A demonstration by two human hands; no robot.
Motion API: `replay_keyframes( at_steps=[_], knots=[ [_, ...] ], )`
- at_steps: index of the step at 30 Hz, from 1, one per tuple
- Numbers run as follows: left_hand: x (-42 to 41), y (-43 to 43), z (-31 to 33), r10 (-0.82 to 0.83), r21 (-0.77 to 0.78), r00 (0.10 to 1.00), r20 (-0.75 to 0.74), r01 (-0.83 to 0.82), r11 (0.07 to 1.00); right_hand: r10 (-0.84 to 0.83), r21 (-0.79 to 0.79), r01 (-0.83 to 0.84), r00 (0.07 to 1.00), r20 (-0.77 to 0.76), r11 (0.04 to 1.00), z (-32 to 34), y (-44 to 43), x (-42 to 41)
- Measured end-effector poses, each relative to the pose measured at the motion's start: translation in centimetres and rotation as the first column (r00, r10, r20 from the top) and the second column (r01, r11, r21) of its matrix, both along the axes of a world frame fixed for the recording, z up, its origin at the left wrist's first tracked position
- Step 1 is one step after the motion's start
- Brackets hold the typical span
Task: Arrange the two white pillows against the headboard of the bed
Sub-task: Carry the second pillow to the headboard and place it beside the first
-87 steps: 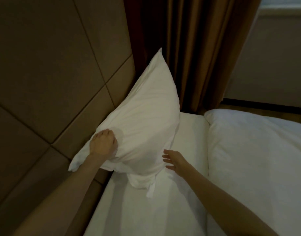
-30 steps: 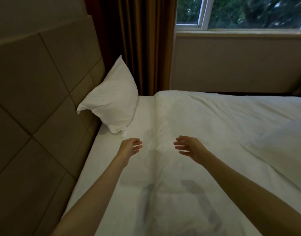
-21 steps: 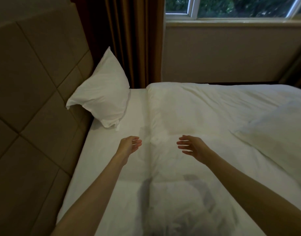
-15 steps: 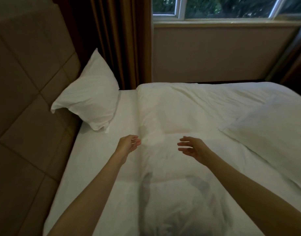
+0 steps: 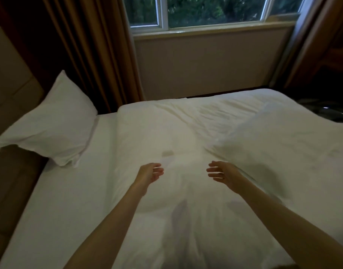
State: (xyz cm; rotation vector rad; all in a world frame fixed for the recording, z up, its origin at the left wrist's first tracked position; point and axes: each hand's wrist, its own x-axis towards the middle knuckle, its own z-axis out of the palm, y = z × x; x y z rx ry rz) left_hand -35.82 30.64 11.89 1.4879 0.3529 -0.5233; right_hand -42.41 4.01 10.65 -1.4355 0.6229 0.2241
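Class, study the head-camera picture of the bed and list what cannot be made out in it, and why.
- Second pillow, head view: motion-blurred, and its right end is cut off by the frame edge.
- Headboard, head view: mostly cut off by the left edge; its contact with the first pillow lies hidden behind that pillow.
- Left hand and right hand: open and empty, but their height above the duvet is unclear.

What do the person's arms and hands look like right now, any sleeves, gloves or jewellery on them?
Both forearms are bare as far as the frame shows: no sleeves in view. The left hand and right hand wear no gloves, and no watch or bracelet shows at either wrist. The dim, slightly blurred picture cannot settle rings.
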Motion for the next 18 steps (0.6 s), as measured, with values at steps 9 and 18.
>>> replay_keyframes(
  at_steps=[9, 18],
  knots=[
    [-4.0, -15.0, -0.8, -0.011, 0.006, 1.000, -0.013, 0.011, 1.000, -0.140, 0.004, 0.140, 0.990, -0.035, 0.990, 0.1, -15.5, -5.2],
    [-2.8, -21.6, -1.7, -0.125, 0.113, 0.992, -0.004, 0.125, 0.986, -0.258, -0.028, 0.257, 0.965, -0.043, 0.966, -1.1, -23.7, -6.8]
  ],
)
